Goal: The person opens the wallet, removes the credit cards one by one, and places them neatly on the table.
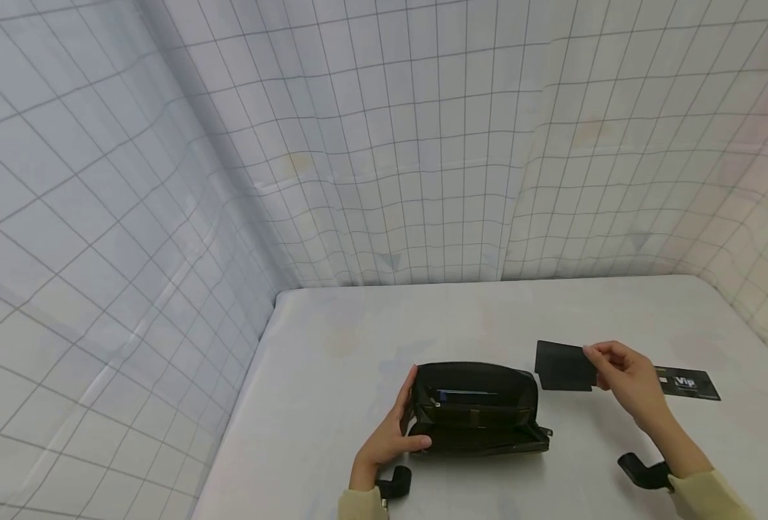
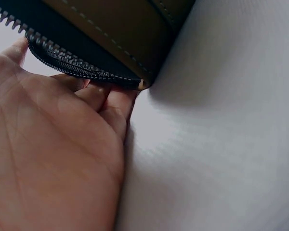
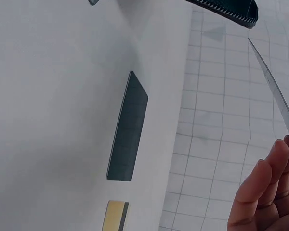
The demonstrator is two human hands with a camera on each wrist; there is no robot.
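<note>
A black zip wallet (image 1: 507, 439) stands gaping on the white table, a blue-edged item (image 1: 467, 396) showing in its inner pocket. My left hand (image 1: 390, 433) grips its left end, thumb on the front flap and fingers along the side. The left wrist view shows the palm (image 2: 53, 149) beside the wallet's toothed zip (image 2: 77, 65). To the right of the wallet, my right hand (image 1: 631, 379) pinches a thin black card (image 1: 562, 359) by its right edge, above the table. A second dark card (image 3: 128, 134) lies flat below it.
A black card marked "Vip" (image 1: 685, 383) lies on the table (image 1: 357, 325) right of my right hand. A gold card with a dark stripe (image 3: 115, 216) shows low in the right wrist view. White grid-lined curtains (image 1: 390, 144) hang behind the table and along its sides.
</note>
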